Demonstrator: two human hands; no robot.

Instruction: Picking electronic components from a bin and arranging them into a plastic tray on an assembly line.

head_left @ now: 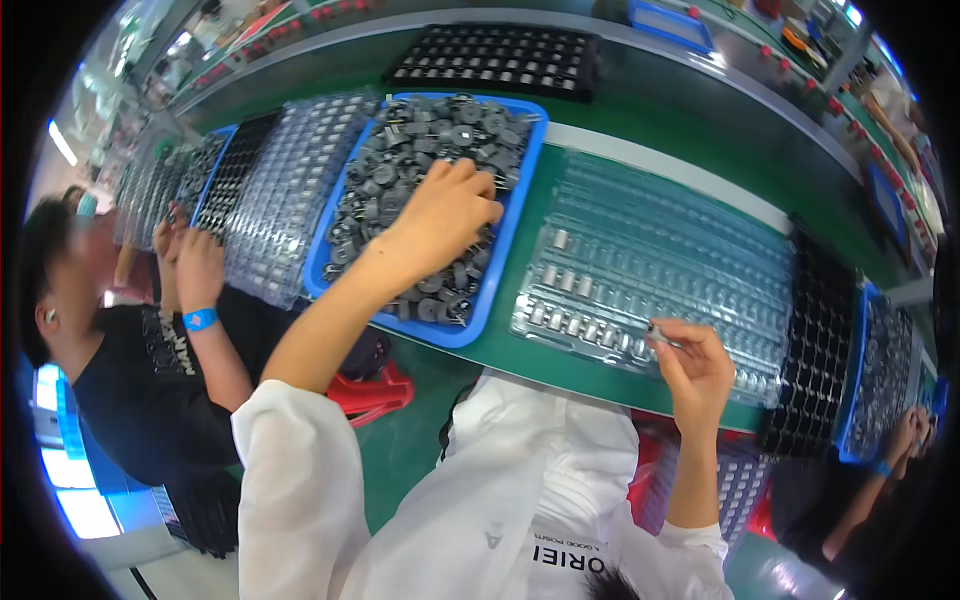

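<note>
My left hand (450,215) reaches into a blue tray (537,140) heaped with small round grey components (440,130), which have thin metal pins. Its fingers curl down among them, and the fingertips are hidden. Over the near rows of a clear plastic blister tray (660,235), my right hand (697,370) pinches a small component (656,338) between thumb and fingers. Silvery components (570,322) fill part of the blister tray's nearest row, and a few more sit in the rows behind at its left end.
Beyond the tray is a black compartment tray (495,58) of parts; another black tray (812,340) stands at the right. Filled clear trays (300,180) lie to the left. A co-worker in black (150,370) works at the left; another's hands (905,435) show at the right.
</note>
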